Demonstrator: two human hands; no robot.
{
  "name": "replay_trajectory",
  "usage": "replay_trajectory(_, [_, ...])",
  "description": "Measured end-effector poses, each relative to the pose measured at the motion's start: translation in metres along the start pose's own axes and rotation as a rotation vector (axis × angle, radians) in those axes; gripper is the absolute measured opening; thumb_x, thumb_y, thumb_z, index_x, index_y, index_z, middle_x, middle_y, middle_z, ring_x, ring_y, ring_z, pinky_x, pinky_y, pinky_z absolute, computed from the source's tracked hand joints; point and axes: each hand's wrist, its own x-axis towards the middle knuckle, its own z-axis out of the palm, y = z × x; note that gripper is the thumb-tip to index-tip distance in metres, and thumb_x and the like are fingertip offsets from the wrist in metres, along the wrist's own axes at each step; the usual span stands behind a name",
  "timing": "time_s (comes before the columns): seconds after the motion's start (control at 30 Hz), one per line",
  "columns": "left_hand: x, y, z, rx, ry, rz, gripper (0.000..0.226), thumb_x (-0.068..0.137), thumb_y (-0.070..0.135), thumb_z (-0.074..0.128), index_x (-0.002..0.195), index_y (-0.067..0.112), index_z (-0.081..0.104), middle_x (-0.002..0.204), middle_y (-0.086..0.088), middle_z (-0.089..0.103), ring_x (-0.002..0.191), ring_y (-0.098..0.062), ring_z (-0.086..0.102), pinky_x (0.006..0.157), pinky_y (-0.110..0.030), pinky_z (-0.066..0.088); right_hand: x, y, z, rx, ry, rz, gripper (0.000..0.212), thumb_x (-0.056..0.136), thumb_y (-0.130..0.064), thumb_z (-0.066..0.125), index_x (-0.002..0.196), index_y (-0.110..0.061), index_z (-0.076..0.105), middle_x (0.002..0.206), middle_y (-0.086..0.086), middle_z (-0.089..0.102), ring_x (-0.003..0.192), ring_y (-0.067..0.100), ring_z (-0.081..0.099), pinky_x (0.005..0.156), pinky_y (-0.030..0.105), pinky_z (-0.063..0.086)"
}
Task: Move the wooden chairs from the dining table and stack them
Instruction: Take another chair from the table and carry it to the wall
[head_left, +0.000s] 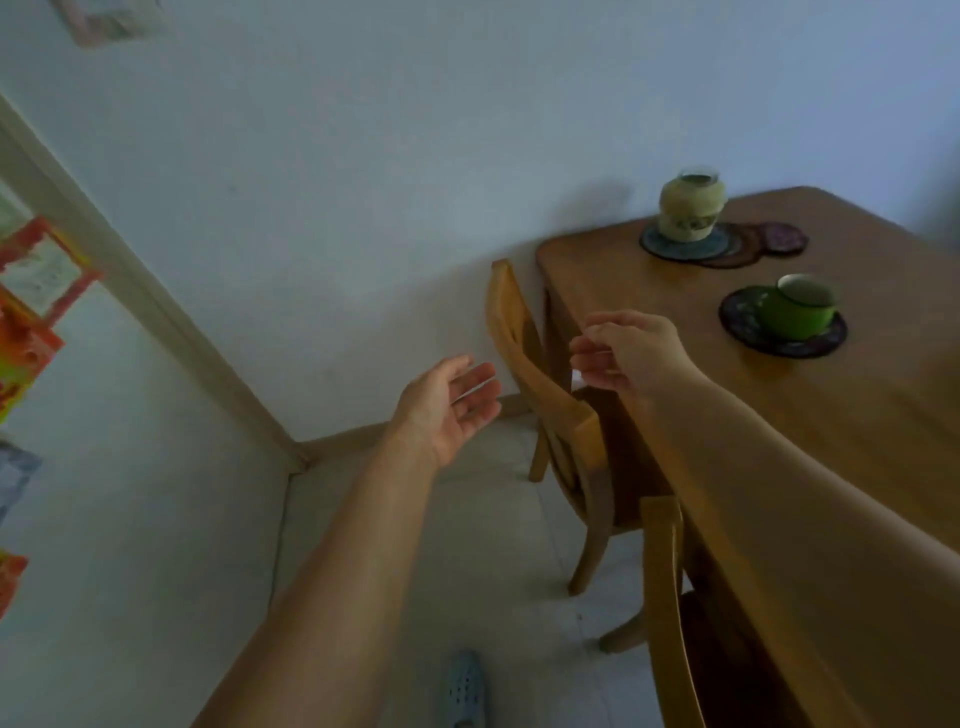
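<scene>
- Reach step: left hand (447, 408) and right hand (631, 353) — each grip open, empty — near the far wooden chair (540, 384), tucked against the counter (883, 415).
- Next, I judge: clasp its backrest, pull clear — the near chair (662, 597) waits.

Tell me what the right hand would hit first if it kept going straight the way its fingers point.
Probably the curved top rail of the far chair. The right hand is open, fingers aimed left and slightly down at that backrest, with nothing between them. Depth is unclear from one view, so it could pass just above the rail.
</scene>
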Motion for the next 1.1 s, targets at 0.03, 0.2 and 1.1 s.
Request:
replay_trajectory(0.03, [0.014, 0.001, 0.003, 0.015, 0.000, -0.023, 0.020, 0.101, 0.018, 0.048, 0.116, 0.009, 0.056, 0.101, -0.010, 0.070, 0.087, -0.023, 0.067, 0.068, -0.038, 0.052, 0.010, 0.003, 0.000, -0.017, 0.010, 0.014, 0.009, 0.095, -0.011, 0.058, 0.101, -0.015, 0.064, 0.089, 0.010, 0.074, 0.075, 0.019, 0.072, 0.064, 0.031, 0.060])
replay_trajectory(0.2, [0.096, 0.008, 0.017, 0.173, 0.025, -0.121, 0.027, 0.098, 0.019, 0.054, 0.123, 0.007, 0.057, 0.124, -0.012, 0.061, 0.112, -0.027, 0.059, 0.089, -0.043, 0.050, 0.069, 0.024, 0.011, -0.114, 0.093, 0.111, 0.008, 0.095, -0.015, 0.059, 0.100, -0.018, 0.064, 0.087, 0.006, 0.074, 0.075, 0.017, 0.073, 0.057, 0.028, 0.059])
replay_trajectory(1.1, [0.249, 0.013, 0.046, 0.458, 0.065, -0.346, 0.022, 0.079, -0.003, 0.060, 0.100, 0.002, 0.061, 0.087, -0.014, 0.058, 0.080, -0.025, 0.059, 0.094, -0.048, 0.051, 0.159, 0.089, 0.066, -1.059, -0.455, 0.308, 0.040, 0.083, -0.014, 0.064, 0.121, -0.020, 0.053, 0.105, 0.003, 0.064, 0.092, 0.018, 0.067, 0.083, 0.034, 0.056])
